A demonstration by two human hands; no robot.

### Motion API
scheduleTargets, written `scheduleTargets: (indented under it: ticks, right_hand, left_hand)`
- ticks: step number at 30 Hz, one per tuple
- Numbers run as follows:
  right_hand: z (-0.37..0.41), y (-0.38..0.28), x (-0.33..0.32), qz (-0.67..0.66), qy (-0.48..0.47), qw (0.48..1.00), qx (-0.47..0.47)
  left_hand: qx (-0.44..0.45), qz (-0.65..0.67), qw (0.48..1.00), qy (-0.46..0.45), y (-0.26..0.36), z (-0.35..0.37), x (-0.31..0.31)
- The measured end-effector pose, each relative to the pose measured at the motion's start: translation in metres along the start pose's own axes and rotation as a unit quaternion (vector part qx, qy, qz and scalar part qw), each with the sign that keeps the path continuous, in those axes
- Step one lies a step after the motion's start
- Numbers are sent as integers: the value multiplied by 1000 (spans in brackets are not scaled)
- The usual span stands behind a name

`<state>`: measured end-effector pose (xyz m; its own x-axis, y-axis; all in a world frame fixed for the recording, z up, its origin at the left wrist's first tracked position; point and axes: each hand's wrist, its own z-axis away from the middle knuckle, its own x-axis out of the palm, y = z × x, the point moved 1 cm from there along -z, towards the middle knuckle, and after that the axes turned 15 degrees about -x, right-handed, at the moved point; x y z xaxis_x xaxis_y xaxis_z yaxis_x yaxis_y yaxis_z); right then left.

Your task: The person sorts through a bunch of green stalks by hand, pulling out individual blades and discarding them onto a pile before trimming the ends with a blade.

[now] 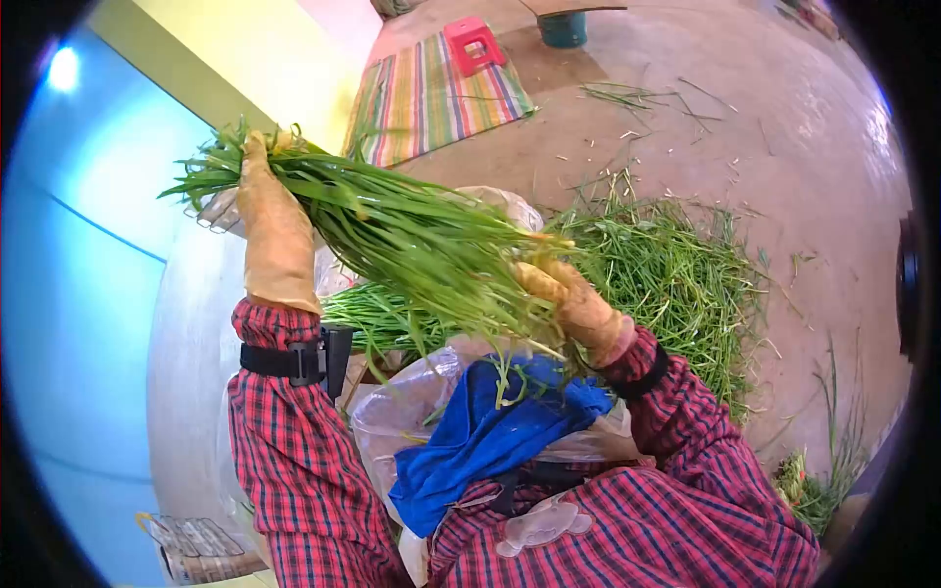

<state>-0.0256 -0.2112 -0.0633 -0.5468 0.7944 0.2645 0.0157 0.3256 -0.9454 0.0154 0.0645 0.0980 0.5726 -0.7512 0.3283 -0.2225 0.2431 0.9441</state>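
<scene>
A large bunch of garlic chives [421, 230] stretches across the middle of the view, held up in the air between my two gloved hands. My left hand [265, 191], in a yellowish rubber glove, is closed around its left end. At the other end, the curled fingers of my right hand [569, 299] grip the chives, and some strands hang loose below. A blue cloth [490, 431] lies across my lap, with a clear plastic bag [392, 416] beside and under it. More cut chives [382, 318] show beneath the bunch.
A big heap of loose green strands [667, 284] covers the floor on the right. Farther back are a striped mat [417, 108], a red stool [474, 47] and a teal bucket [564, 29]. A wire rack [196, 539] stands at lower left, near the blue wall [78, 323].
</scene>
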Motion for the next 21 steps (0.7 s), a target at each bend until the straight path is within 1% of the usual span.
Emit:
scheduleTargets:
  ticks: [1, 2, 3, 5, 6, 7, 8, 9, 11, 13, 14, 15, 16, 18, 19, 21]
  right_hand:
    - [0, 13, -24, 269, -80, 956, -81]
    - [9, 32, -39, 319, -106, 934, -123]
    - [23, 54, -50, 366, -131, 906, -165]
    - [52, 104, -76, 352, -74, 928, -94]
    - [65, 129, -92, 352, -75, 928, -92]
    - [75, 152, -109, 235, 8, 971, -47]
    - [79, 163, -117, 112, 91, 990, -1]
    - [73, 142, -114, 113, 90, 990, 1]
    - [45, 58, -84, 157, 52, 985, 49]
    - [15, 24, -46, 48, 35, 998, -37]
    - [-3, 16, -31, 79, 3, 992, -96]
    - [-19, 11, -17, 110, -31, 982, -154]
    - [-35, 9, -2, 108, -32, 982, -154]
    - [-58, 9, 20, 159, -95, 964, -189]
    - [-59, 14, 22, 157, -97, 964, -192]
    - [-59, 31, 21, 94, -41, 965, -242]
  left_hand:
    - [6, 22, 999, 39, 2, -7, -8]
    - [7, 54, 998, 43, 0, -30, -26]
    - [8, 56, 997, 46, 2, -43, -43]
    - [-32, 100, 994, -8, 10, -66, -74]
    - [-55, 116, 991, -29, 12, -79, -86]
    - [-56, 117, 991, -29, 12, -76, -85]
    - [-42, 107, 993, 3, 14, -71, -83]
    - [-28, 96, 994, 37, 12, -64, -79]
    - [-44, 115, 992, 40, 5, -63, -73]
    - [-11, 131, 991, 25, -3, -76, -73]
    - [-20, 100, 994, 40, -3, -43, -45]
    - [-19, 100, 994, 40, -9, -31, -29]
    - [-21, 99, 994, 42, -14, -22, -19]
    - [-11, 98, 994, 47, -16, -21, -13]
    - [-8, 98, 994, 47, -15, -21, -14]
    - [-31, 83, 994, 65, -9, -14, -7]
